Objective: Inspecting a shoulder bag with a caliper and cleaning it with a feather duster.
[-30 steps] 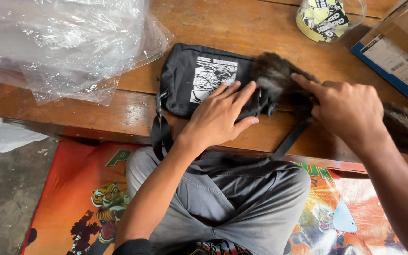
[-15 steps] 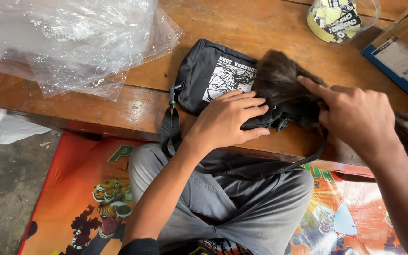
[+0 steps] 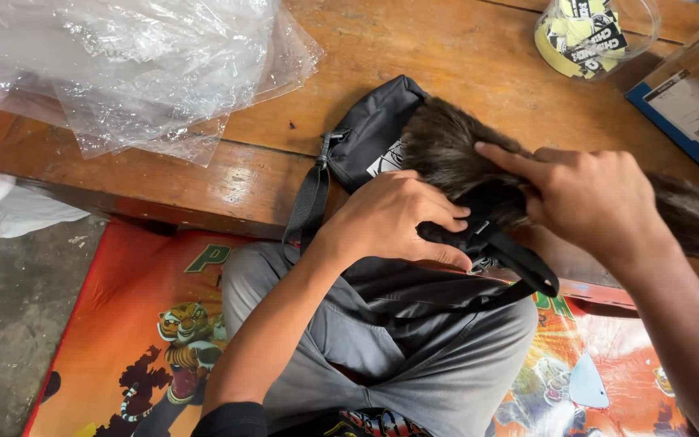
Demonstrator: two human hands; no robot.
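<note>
From the head camera, a black bag point(image 3: 374, 129) lies on a wooden table point(image 3: 463, 57), near the edge by the person's lap. A brown furry thing point(image 3: 446, 146) lies on top of the bag and runs off to 3 o'clock, behind the right arm.

The left hand point(image 3: 390, 218) sits on the bag at about 6 o'clock from the fur. Its fingers curl down over the black cloth and grip the bag's edge, next to a buckle point(image 3: 479, 243). The right hand point(image 3: 592, 198) is at 3 o'clock from the left hand. Its first finger points to 9 o'clock and presses into the fur. I cannot tell if the other fingers hold anything.

A black strap point(image 3: 309, 202) hangs from the bag's left corner, down over the table edge. Another strap point(image 3: 527, 271) loops down by the buckle toward the grey trousers point(image 3: 414, 356).

Clear plastic wrap point(image 3: 139, 65) lies at 10 o'clock on the table. A clear tub point(image 3: 596, 32) with yellow and black bits inside stands at 1 o'clock. A box point(image 3: 689, 105) with a blue edge sits at 2 o'clock. Under the legs is a bright orange mat point(image 3: 139, 324) with cartoon animals.
</note>
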